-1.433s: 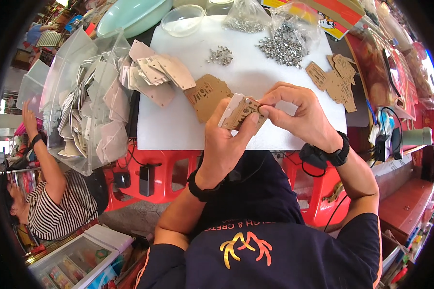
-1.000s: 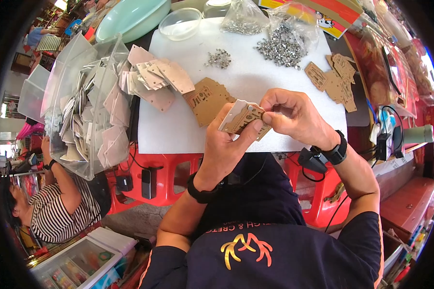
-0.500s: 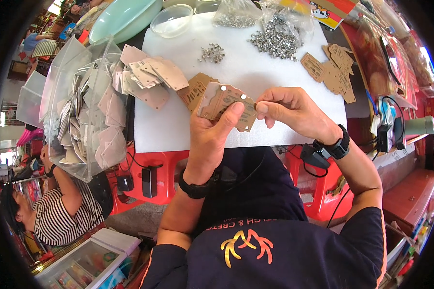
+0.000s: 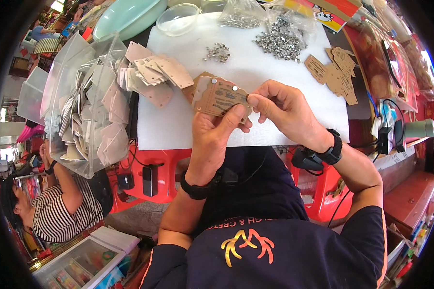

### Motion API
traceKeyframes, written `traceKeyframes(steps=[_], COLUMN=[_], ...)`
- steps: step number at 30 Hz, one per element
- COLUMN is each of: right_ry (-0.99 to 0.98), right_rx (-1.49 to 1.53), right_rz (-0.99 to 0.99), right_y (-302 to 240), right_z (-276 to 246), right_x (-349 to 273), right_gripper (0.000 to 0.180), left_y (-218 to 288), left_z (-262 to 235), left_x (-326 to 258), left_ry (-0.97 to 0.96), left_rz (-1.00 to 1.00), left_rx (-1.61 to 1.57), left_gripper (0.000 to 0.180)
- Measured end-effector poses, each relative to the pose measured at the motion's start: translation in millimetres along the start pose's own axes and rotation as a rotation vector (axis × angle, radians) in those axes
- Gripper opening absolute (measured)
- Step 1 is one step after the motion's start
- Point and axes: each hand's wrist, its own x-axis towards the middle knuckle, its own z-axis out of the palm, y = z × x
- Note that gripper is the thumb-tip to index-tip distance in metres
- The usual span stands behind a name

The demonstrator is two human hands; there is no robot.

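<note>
A brown printed plaque with a wavy edge (image 4: 225, 98), bearing round silver studs along its top, lies tilted in my left hand (image 4: 212, 135). My left thumb presses on its face while the fingers support it from behind. At its right edge, the thumb and forefinger of my right hand (image 4: 287, 108) are pinched together; whatever they hold is too small or hidden to make out. Partly covered behind the plaque is another brown piece (image 4: 189, 93) on the white work surface (image 4: 169, 130). A small heap of metal studs (image 4: 217, 52) lies beyond my hands.
Pale plates (image 4: 155, 72) are piled at the left, beside a clear bin (image 4: 89, 164) full of more. Metal studs (image 4: 279, 43) spill from a plastic bag at the far side. Brown plaques (image 4: 332, 79) lie at the right. A person in stripes (image 4: 67, 212) is at the left.
The plaque has shifted slightly left and tilted, with my right hand moving left along with it. Its pinch stays at the plaque's right edge.
</note>
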Motion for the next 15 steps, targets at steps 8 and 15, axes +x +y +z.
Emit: traceKeyframes(steps=[8,15], right_ry=[0.019,-0.105], right_rx=[-0.202,-0.401], right_rz=[-0.119,-0.038], right_y=[-10.7,-22.5], right_z=[4.1,-28.8], right_x=[5.4,65.4], right_gripper=[0.019,0.019], left_y=[6.3,9.9], left_z=[-8.0,-27.4], left_x=[-2.6,-12.4], left_ry=[0.024,0.139], left_rz=[-0.064,0.024], left_rx=[-0.153,-0.065], left_gripper=[0.019,0.018])
